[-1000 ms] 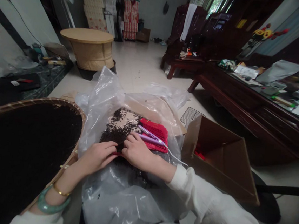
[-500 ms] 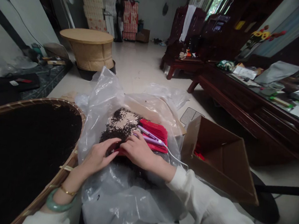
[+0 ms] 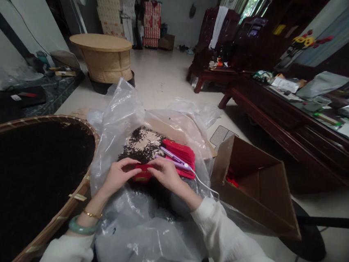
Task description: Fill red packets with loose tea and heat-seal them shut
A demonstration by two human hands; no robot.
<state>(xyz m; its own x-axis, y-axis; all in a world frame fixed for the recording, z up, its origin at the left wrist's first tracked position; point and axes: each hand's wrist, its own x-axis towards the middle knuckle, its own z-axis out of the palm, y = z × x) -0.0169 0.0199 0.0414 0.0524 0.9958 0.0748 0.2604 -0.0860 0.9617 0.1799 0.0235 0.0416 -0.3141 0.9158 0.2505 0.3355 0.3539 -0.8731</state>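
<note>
left hand [image 3: 120, 176]: thumb and fingers nearly closed, pinching red packet [image 3: 142, 175] | right hand [image 3: 168, 173]: likewise pinching its right side | packet: between both hands | from packet, dark pieces [image 3: 133, 151]: 12 o'clock | purple clamp [image 3: 178, 163]: 2 o'clock, lying on red stack [image 3: 185, 151] | carton [image 3: 247, 204]: 3 o'clock | basket [image 3: 75, 204]: 9 o'clock

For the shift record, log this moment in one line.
left hand: holding red packet; right hand: holding same red packet; purple tool: on red stack
</note>
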